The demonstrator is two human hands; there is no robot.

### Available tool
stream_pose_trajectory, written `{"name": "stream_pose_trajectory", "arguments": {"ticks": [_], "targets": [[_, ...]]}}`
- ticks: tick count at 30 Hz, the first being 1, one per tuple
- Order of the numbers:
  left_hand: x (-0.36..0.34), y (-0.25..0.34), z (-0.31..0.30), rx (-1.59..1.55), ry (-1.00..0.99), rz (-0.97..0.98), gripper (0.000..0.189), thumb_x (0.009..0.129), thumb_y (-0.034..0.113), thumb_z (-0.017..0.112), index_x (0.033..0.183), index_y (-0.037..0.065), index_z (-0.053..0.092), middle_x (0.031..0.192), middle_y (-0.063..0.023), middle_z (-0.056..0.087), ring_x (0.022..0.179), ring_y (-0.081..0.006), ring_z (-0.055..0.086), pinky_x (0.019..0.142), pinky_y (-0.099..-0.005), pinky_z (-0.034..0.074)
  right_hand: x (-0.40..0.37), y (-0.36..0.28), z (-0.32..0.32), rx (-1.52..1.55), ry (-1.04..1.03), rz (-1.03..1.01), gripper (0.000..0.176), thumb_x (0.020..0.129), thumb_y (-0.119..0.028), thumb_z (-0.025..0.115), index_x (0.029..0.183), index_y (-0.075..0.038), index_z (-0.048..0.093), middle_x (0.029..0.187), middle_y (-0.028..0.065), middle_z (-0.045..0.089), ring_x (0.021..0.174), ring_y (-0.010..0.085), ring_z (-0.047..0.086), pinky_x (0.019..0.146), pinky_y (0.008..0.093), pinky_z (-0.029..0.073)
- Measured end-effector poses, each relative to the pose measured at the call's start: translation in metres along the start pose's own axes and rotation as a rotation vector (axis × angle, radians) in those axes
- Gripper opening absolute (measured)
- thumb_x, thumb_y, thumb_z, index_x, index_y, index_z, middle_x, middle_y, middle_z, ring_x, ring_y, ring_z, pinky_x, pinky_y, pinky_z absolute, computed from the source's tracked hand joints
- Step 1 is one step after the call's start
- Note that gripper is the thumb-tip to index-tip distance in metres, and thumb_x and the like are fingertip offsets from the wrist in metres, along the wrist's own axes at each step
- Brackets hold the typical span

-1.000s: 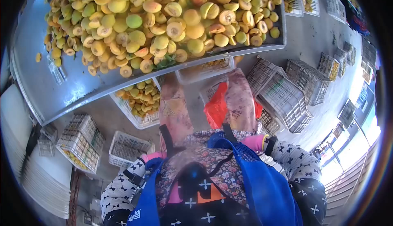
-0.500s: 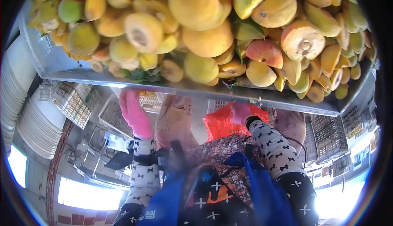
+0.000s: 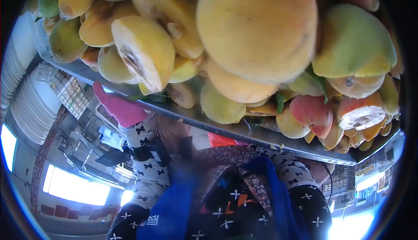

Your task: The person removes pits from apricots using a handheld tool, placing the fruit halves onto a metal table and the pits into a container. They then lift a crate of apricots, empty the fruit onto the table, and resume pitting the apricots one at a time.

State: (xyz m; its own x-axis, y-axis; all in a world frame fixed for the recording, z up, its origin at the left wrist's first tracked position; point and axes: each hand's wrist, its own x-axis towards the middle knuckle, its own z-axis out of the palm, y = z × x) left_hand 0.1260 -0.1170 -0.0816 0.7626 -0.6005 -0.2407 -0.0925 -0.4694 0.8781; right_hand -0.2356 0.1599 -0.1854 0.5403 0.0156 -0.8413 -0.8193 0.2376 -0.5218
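Observation:
My left hand [image 3: 119, 107], in a pink glove, is just under the near rim of the metal tray [image 3: 191, 120]. One finger stretches out to the upper left; the rim hides part of the hand, and I see nothing held in it. My right forearm [image 3: 285, 166], in a white sleeve with black bows, reaches under the rim, which hides the right hand's fingers. Near it a piece of a red plastic bag [image 3: 220, 139] shows. Yellow peaches [image 3: 257, 26] heap the tray, many cut in half, such as the peach half [image 3: 146, 53] with its hollow showing.
Plastic crates [image 3: 69, 94] stand beyond the tray at the left, with more crates [image 3: 346, 177] at the right. White ribbed ducts [image 3: 32, 109] run along the far left. A blue apron [image 3: 170, 209] covers my front.
The view has shifted and tilted, so the peaches appear larger and the rim sits lower. My left hand appears further left. The right hand and most of the red bag have gone behind the rim.

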Motion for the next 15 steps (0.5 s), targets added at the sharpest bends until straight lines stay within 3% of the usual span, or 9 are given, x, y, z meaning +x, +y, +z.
{"name": "stream_pose_trajectory", "arguments": {"ticks": [4,6,9,10,12,15], "targets": [[0.016,0.001,-0.006,0.092,0.079,-0.073,0.053,0.102,0.034,0.045,0.147,0.008,0.034,0.120,-0.0085,0.062,0.108,-0.0165,0.060,0.095,-0.0322,0.047,-0.010,0.011,-0.012,0.008,-0.004,0.040,0.067,0.073,-0.036,0.070,0.128,0.000,0.056,0.113,0.0199,0.065,0.101,0.0334,0.064,0.090,0.0457,0.050],[0.051,-0.018,-0.066,0.713,-0.126,0.262,0.054,0.100,0.030,0.050,0.145,0.007,0.034,0.122,-0.0097,0.061,0.111,-0.0183,0.060,0.097,-0.0345,0.048,-0.015,0.015,-0.020,0.008,0.008,0.061,0.066,0.073,-0.035,0.070,0.127,0.000,0.056,0.112,0.0197,0.065,0.101,0.0330,0.064,0.090,0.0452,0.050],[0.099,-0.037,-0.126,0.892,-0.283,0.345,0.051,0.096,0.023,0.053,0.142,0.007,0.039,0.140,-0.0155,0.051,0.136,-0.0265,0.041,0.117,-0.0447,0.028,-0.025,0.024,-0.038,0.017,0.062,0.085,0.064,0.074,-0.034,0.070,0.127,0.000,0.057,0.111,0.0194,0.066,0.100,0.0324,0.064,0.090,0.0445,0.050],[0.100,-0.023,-0.105,0.734,-0.288,0.341,0.052,0.096,0.023,0.054,0.143,0.009,0.037,0.143,-0.0166,0.049,0.138,-0.0262,0.038,0.117,-0.0458,0.028,-0.029,0.025,-0.041,0.017,0.079,0.094,0.064,0.074,-0.033,0.070,0.127,0.000,0.057,0.111,0.0192,0.066,0.100,0.0321,0.064,0.089,0.0443,0.050],[0.062,0.015,-0.042,-0.201,0.153,-0.026,0.058,0.095,0.027,0.054,0.146,0.015,0.029,0.151,-0.0213,0.035,0.141,-0.0305,0.033,0.118,-0.0472,0.025,-0.030,0.026,-0.043,0.017,0.129,0.102,0.063,0.074,-0.032,0.069,0.127,0.000,0.057,0.111,0.0190,0.066,0.099,0.0317,0.065,0.089,0.0438,0.050],[0.086,-0.007,-0.081,-0.305,0.031,0.086,0.054,0.095,0.030,0.056,0.141,0.010,0.036,0.138,-0.0214,0.046,0.128,-0.0313,0.044,0.112,-0.0474,0.033,-0.014,0.025,-0.055,0.044,0.234,0.087,0.061,0.075,-0.031,0.069,0.126,0.000,0.057,0.110,0.0187,0.066,0.099,0.0311,0.065,0.089,0.0432,0.051]]}}
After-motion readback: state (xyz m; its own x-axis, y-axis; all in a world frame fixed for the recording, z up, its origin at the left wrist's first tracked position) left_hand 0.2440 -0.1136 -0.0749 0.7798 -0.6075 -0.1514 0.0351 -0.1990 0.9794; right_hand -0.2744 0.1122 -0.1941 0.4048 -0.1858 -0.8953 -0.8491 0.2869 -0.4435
